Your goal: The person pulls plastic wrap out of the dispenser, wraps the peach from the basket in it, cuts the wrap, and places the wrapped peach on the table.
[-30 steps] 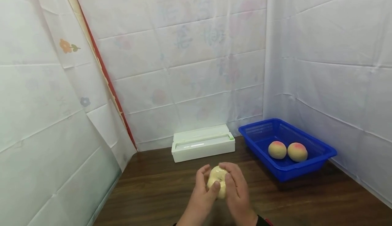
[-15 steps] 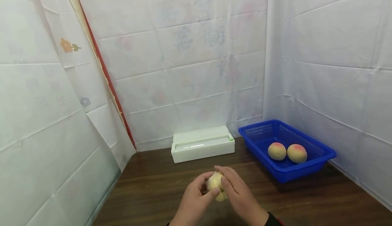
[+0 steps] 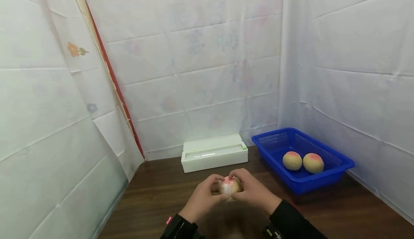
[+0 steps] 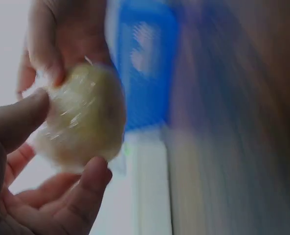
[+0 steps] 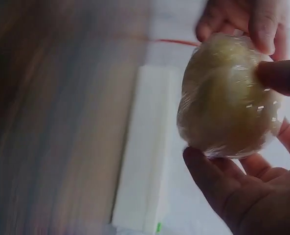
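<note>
A peach (image 3: 230,187) with a pink top is wrapped in clear plastic film, whose shiny creases show in both wrist views. Two hands hold it above the dark table (image 3: 155,192). My left hand (image 3: 203,197) grips its left side between thumb and fingers. From the right, my right hand (image 3: 253,189) grips it with the thumb low and the fingers over the top. In the left wrist view the wrapped peach (image 4: 88,120) shows a pale yellow side. Film hugs the peach (image 5: 228,100) closely in the right wrist view.
A long white box (image 3: 215,156) with its lid raised stands at the back, a green piece at its right end. To its right, a blue plastic basket (image 3: 275,167) holds two peaches (image 3: 292,160). White sheets (image 3: 200,99) hang around the table.
The peach has been turned over in the hands: its pale, dimpled side faced up before, and its pink top shows now. Both hands have shifted their grip around it. Box and basket stay put.
</note>
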The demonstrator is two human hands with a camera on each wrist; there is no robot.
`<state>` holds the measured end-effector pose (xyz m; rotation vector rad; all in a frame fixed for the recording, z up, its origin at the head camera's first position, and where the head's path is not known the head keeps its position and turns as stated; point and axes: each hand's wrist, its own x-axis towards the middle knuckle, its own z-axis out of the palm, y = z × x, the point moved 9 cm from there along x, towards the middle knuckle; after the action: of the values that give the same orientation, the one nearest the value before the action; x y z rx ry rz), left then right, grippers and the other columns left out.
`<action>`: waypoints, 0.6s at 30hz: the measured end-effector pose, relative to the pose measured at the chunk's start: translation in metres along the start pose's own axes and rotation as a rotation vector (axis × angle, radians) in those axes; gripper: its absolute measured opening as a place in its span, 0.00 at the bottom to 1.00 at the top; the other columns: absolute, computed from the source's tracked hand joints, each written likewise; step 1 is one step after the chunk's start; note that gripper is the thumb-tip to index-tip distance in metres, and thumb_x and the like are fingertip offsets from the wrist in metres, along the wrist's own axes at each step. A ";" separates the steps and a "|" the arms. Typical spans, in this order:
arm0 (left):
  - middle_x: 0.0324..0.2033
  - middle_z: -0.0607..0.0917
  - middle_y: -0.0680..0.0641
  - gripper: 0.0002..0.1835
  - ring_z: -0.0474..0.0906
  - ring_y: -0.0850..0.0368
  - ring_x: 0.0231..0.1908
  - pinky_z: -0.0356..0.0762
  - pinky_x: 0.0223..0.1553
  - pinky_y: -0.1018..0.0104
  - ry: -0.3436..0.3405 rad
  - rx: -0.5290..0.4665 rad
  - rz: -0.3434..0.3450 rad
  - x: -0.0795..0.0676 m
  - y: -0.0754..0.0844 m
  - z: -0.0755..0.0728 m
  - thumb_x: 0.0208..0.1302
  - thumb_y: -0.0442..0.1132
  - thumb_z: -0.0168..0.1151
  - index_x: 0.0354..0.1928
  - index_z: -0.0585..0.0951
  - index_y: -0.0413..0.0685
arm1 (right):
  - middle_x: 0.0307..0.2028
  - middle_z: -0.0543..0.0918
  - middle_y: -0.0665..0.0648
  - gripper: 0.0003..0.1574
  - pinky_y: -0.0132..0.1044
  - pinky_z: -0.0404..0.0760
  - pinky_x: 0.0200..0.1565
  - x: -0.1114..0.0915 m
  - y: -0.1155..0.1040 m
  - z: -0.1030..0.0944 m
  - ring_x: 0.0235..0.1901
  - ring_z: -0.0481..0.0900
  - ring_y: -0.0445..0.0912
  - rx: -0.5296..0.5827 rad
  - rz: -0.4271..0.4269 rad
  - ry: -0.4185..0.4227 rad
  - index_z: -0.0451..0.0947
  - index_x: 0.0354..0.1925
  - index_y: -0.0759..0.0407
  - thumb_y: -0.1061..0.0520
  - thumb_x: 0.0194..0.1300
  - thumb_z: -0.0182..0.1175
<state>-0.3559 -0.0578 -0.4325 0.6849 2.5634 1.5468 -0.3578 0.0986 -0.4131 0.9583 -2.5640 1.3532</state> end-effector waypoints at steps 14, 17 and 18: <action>0.42 0.86 0.54 0.22 0.80 0.64 0.39 0.80 0.37 0.66 -0.029 0.345 -0.044 0.030 -0.030 0.020 0.58 0.38 0.81 0.47 0.77 0.54 | 0.46 0.75 0.52 0.29 0.35 0.76 0.42 0.010 0.037 0.028 0.43 0.73 0.45 -0.258 0.089 -0.081 0.75 0.48 0.52 0.65 0.50 0.76; 0.42 0.85 0.53 0.23 0.79 0.64 0.38 0.79 0.37 0.67 -0.007 0.375 -0.019 0.029 -0.028 0.019 0.56 0.39 0.83 0.47 0.77 0.52 | 0.50 0.74 0.53 0.30 0.35 0.77 0.45 0.010 0.036 0.031 0.46 0.73 0.45 -0.290 0.071 -0.082 0.74 0.51 0.51 0.63 0.53 0.77; 0.43 0.85 0.53 0.24 0.79 0.64 0.38 0.79 0.38 0.68 0.005 0.388 -0.009 0.028 -0.027 0.018 0.55 0.40 0.84 0.47 0.77 0.52 | 0.51 0.73 0.54 0.31 0.36 0.77 0.45 0.011 0.036 0.031 0.46 0.74 0.45 -0.301 0.067 -0.080 0.73 0.52 0.51 0.62 0.54 0.77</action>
<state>-0.3855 -0.0421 -0.4600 0.6968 2.8951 1.0529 -0.3805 0.0842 -0.4543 0.8946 -2.7750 0.9190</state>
